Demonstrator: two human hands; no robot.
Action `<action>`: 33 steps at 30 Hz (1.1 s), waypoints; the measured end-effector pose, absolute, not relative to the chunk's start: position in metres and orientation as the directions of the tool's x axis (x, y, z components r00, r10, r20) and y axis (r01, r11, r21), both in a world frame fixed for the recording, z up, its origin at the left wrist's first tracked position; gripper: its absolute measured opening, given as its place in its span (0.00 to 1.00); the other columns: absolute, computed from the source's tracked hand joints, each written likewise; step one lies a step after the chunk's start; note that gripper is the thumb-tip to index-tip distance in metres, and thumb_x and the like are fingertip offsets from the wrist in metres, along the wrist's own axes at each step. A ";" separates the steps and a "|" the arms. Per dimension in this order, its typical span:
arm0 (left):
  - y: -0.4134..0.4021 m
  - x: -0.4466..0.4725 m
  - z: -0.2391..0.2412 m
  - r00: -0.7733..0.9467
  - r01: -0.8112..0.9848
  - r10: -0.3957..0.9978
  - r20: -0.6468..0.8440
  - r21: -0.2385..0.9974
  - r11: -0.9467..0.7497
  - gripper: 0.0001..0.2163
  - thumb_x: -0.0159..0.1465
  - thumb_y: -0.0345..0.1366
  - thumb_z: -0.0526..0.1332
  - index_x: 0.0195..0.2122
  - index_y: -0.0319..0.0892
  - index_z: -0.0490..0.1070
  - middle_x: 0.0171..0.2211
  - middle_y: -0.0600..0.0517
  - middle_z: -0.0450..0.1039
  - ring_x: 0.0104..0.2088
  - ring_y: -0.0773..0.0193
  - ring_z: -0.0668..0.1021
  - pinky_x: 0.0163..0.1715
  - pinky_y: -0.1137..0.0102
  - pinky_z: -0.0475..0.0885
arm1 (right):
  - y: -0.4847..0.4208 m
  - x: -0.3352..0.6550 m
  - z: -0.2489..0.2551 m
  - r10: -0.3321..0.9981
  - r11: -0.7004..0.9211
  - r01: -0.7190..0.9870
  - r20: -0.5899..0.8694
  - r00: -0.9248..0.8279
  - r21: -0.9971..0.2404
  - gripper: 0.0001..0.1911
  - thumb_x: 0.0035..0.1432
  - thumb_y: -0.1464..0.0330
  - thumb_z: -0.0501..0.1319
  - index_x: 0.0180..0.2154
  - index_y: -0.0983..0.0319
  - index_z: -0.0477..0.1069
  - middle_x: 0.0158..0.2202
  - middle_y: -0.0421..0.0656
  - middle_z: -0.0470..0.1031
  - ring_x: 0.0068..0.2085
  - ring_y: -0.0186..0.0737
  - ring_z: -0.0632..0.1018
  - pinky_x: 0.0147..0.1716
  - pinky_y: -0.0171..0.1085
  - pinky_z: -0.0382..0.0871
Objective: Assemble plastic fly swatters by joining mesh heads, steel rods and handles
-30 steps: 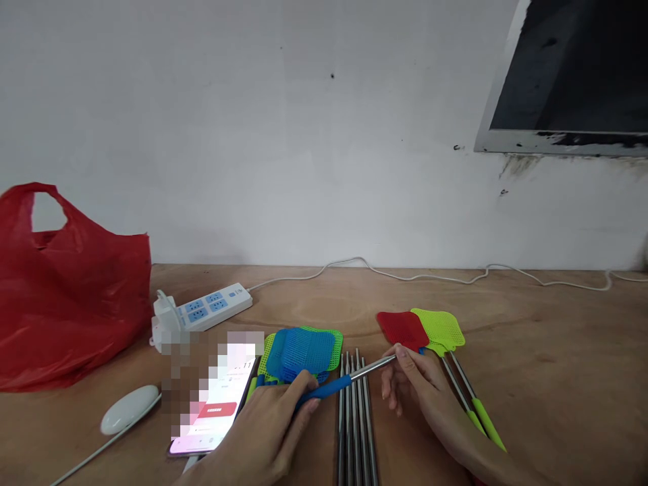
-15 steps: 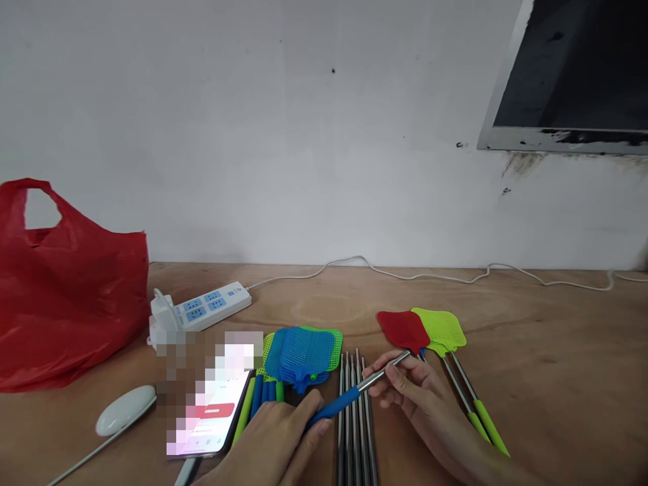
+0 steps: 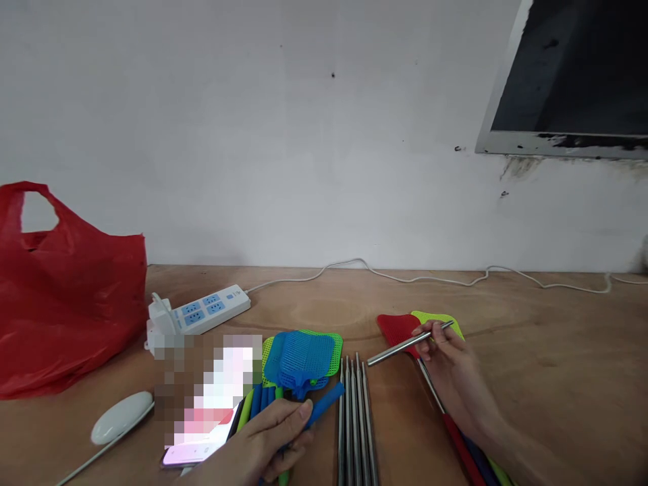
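Observation:
My left hand (image 3: 283,432) is closed around a blue tubular handle grip (image 3: 327,403), whose free end points up and right. Pinched in the fingers of my right hand (image 3: 448,364) is a metal rod (image 3: 397,351), slanting down to the left; its lower end is apart from the grip. Several more metal rods (image 3: 357,418) lie side by side between my hands. Behind my left hand is a pile of blue and green fly swatter heads (image 3: 304,358), with loose handle grips (image 3: 258,398) beside it. Under my right hand lie fly swatters with a red head (image 3: 397,331) and a yellow-green head (image 3: 436,316).
A lit phone (image 3: 212,405) lies left of the grips. Further left are a white mouse-shaped device (image 3: 121,417) with a cable, a power strip (image 3: 212,307) and a red plastic bag (image 3: 71,290). A thin white cord (image 3: 425,279) runs along the wall.
The metal rod was in the end of the blue grip and is now out of it. My right hand has moved right and up with the rod; my left still holds the grip.

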State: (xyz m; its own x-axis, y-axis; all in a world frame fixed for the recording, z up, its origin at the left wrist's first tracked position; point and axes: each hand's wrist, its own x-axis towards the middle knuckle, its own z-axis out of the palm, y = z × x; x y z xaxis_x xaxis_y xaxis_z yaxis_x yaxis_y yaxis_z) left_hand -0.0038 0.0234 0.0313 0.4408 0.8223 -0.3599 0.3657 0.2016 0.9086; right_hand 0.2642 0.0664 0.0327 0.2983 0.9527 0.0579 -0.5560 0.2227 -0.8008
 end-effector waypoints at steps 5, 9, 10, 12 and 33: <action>0.025 0.003 0.041 0.437 0.374 0.871 -0.225 0.926 0.052 0.28 0.62 0.67 0.50 0.29 0.44 0.67 0.26 0.57 0.58 0.28 0.66 0.62 0.29 0.72 0.62 | 0.071 0.268 0.030 0.976 0.133 -0.598 -0.001 0.218 -0.791 0.17 0.41 0.59 0.78 0.28 0.60 0.76 0.30 0.39 0.72 0.26 0.31 0.66 0.20 0.28 0.63; 0.028 -0.001 0.035 0.383 0.322 0.917 -0.111 0.947 -0.020 0.26 0.65 0.64 0.52 0.36 0.44 0.71 0.26 0.57 0.59 0.27 0.66 0.64 0.27 0.73 0.60 | 0.065 0.263 0.023 0.986 0.073 -0.585 -0.030 0.165 -0.808 0.16 0.43 0.59 0.77 0.30 0.61 0.77 0.29 0.40 0.73 0.26 0.31 0.66 0.21 0.28 0.64; 0.030 -0.002 0.033 0.383 0.267 0.921 -0.073 0.963 -0.034 0.25 0.65 0.63 0.53 0.37 0.44 0.70 0.25 0.58 0.60 0.26 0.67 0.64 0.26 0.73 0.60 | 0.065 0.262 0.023 0.986 0.063 -0.580 -0.041 0.164 -0.812 0.17 0.43 0.58 0.77 0.29 0.61 0.77 0.29 0.40 0.73 0.25 0.31 0.66 0.21 0.28 0.64; 0.034 -0.004 0.028 0.386 0.123 0.923 -0.008 0.992 -0.042 0.22 0.65 0.60 0.56 0.41 0.44 0.68 0.24 0.58 0.65 0.24 0.68 0.67 0.27 0.73 0.62 | 0.066 0.262 0.022 0.986 0.042 -0.571 -0.060 0.157 -0.820 0.17 0.41 0.58 0.77 0.28 0.61 0.77 0.28 0.40 0.73 0.25 0.31 0.66 0.21 0.29 0.63; 0.040 -0.003 0.036 0.265 -0.376 0.936 -0.232 0.869 0.322 0.17 0.56 0.40 0.74 0.39 0.41 0.69 0.39 0.45 0.81 0.36 0.57 0.82 0.38 0.66 0.75 | 0.063 0.262 0.017 0.993 -0.055 -0.549 -0.104 0.059 -0.834 0.14 0.48 0.58 0.74 0.28 0.61 0.77 0.29 0.40 0.72 0.26 0.31 0.63 0.21 0.30 0.63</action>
